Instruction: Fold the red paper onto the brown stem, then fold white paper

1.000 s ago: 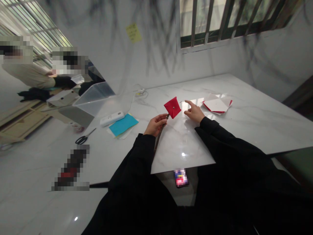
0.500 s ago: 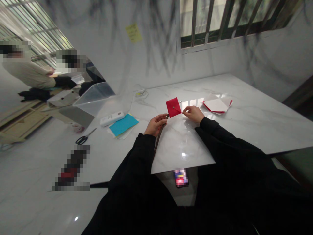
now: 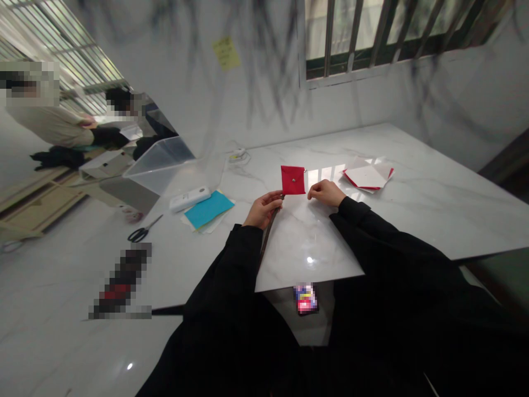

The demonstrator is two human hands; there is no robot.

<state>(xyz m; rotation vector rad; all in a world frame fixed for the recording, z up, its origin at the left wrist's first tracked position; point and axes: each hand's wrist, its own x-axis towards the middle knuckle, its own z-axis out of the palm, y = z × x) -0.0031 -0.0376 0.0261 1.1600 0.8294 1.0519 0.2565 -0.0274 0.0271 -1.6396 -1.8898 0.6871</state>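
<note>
A small square red pouch (image 3: 293,183) with a metal snap stud in its middle is in front of me, just above the white table. At its lower left corner, my left hand (image 3: 264,208) is closed in a pinch on a thin dark brown strap (image 3: 269,230) that runs down toward me. Whether the fingers also touch the pouch I cannot tell. My right hand (image 3: 328,193) is just right of the pouch, slightly apart from it. Its thumb and fingertips are pressed together, and anything between them is too small to make out.
White and red sheets (image 3: 367,175) lie to the right. On the left are a blue sheet (image 3: 209,210), a white case (image 3: 190,199), scissors (image 3: 140,234) and a clear plastic bin (image 3: 159,165). A phone (image 3: 306,299) lies below the table edge. Two people sit at the far left.
The red pouch has turned from a tilted position to nearly square-on. My right fingertips are slightly lower, while my left hand has stayed almost in place.
</note>
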